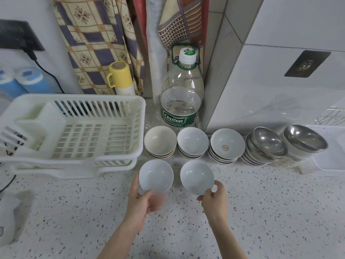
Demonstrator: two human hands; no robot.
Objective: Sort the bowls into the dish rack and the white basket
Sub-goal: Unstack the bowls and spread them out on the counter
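- You hold one pale white bowl in each hand, both lifted a little above the speckled counter (pixel 261 212).
- Your left hand (pixel 143 200) grips the left bowl (pixel 155 176) at its near rim, thumb inside and fingers curled under it.
- Your right hand (pixel 214 200) pinches the near rim of the right bowl (pixel 197 177) between thumb and fingers.
- The white basket (pixel 78 128) stands just left of the left bowl and has no bowls in it yet.
- The wire dish rack (pixel 331 116) is at the far right edge, mostly out of view.
- Five stacks wait along the wall: three ceramic stacks (pixel 192 143) and two steel stacks (pixel 267 144).
- I judge that sorting is only starting; next, carry a bowl over the basket's rim and set it down gently.
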